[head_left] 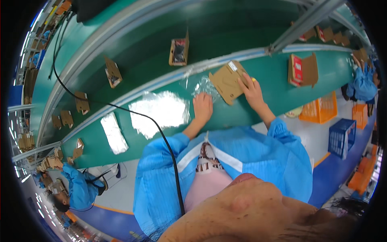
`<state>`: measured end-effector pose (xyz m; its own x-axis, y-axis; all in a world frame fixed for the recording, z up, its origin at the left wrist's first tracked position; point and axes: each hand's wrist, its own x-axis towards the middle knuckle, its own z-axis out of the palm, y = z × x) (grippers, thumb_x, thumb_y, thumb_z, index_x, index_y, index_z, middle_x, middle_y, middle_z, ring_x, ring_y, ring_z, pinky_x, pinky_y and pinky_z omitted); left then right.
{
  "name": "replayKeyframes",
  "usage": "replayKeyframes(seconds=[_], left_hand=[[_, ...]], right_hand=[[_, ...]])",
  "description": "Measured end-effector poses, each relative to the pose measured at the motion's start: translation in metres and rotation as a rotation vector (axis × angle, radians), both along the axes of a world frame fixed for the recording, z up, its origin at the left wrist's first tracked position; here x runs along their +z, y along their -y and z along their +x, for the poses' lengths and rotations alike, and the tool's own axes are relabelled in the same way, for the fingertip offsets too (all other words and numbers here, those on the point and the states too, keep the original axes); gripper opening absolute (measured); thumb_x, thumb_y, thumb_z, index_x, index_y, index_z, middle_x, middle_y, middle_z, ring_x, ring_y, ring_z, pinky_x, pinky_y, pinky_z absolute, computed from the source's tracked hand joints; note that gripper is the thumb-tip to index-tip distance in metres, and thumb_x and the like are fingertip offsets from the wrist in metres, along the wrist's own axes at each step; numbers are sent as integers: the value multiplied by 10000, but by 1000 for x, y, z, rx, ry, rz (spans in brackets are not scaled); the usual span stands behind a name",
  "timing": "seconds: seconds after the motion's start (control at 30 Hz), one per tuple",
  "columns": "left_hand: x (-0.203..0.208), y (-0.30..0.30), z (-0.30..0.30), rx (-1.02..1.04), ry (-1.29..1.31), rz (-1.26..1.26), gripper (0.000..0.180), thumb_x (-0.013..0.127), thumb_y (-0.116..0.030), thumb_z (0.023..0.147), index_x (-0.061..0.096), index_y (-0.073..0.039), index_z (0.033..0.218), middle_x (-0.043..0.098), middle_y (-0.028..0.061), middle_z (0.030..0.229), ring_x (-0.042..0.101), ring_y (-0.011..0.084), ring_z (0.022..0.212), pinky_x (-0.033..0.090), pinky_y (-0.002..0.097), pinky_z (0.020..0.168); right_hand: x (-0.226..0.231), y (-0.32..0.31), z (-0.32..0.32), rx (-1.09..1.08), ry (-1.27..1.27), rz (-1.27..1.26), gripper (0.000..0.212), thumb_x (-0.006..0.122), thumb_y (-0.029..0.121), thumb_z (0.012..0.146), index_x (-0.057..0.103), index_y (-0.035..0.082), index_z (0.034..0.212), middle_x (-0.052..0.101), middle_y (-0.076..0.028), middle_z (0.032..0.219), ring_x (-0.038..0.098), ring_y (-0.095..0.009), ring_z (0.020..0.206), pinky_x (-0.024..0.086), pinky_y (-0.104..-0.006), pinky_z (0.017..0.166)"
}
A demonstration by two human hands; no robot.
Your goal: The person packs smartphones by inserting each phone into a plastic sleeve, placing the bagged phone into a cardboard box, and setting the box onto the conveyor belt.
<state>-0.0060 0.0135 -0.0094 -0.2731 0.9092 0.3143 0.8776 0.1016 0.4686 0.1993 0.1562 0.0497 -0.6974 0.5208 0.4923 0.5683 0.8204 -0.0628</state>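
Note:
My right hand (254,94) grips the right side of a brown cardboard box (224,84), with its fingers over the top. A small white label sits at the box's far edge, and the box lies at a slant over the green bench. Just left of it, my left hand (202,108) has its fingers bent and pressed together on crumpled clear plastic film (204,86). The fingertips and whatever is under them are partly hidden. Further left lies a heap of shiny clear plastic bags (160,115).
A flat stack of plastic bags (114,133) lies farther left. An open box with red contents (297,69) stands to the right. Beyond the rail, open boxes (178,50) sit on a green belt. A black cable (161,135) hangs across the view. Orange crate (320,108) and co-workers nearby.

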Motion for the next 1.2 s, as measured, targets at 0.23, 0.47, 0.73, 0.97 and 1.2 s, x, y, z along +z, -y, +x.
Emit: replayKeyframes(seconds=[0.23, 0.47, 0.73, 0.97, 1.2], left_hand=[[-3, 2, 1, -13, 28, 97, 120, 568, -137, 822, 579, -73, 923, 538, 99, 936, 499, 304, 875, 366, 418, 722], [9, 2, 0, 3, -22, 19, 118, 592, -127, 788, 577, -76, 894, 543, 95, 912, 516, 282, 844, 396, 415, 704], [16, -2, -2, -52, -13, 42, 96, 594, -79, 784, 572, -43, 870, 533, 117, 852, 528, 311, 812, 432, 417, 687], [11, -3, 5, -39, 230, -16, 41, 564, -65, 797, 553, -36, 824, 563, 147, 837, 549, 350, 791, 453, 454, 686], [2, -1, -8, 8, 365, -86, 81, 569, -102, 827, 583, -29, 859, 609, 170, 796, 593, 356, 784, 473, 418, 686]], right_hand=[[-14, 7, 12, -114, -7, -1, 431, 624, 122, 751, 601, 190, 1176, 481, -155, 1316, 545, -311, 1036, 457, -386, 845], [-28, -34, 66, -728, -543, -894, 300, 580, 290, 887, 606, 6, 981, 645, -191, 927, 632, -329, 787, 520, -397, 717], [31, 4, -6, -263, 97, -802, 381, 688, 336, 791, 589, 20, 978, 634, -218, 898, 609, -375, 834, 497, -447, 711], [-8, -25, -83, -243, 392, -607, 819, 764, 338, 647, 403, 186, 1366, 476, -220, 1180, 503, -412, 1041, 446, -434, 884], [50, 4, -37, -251, -611, -1293, 428, 682, 324, 825, 561, -23, 1043, 617, -140, 861, 640, -216, 760, 550, -278, 635]])
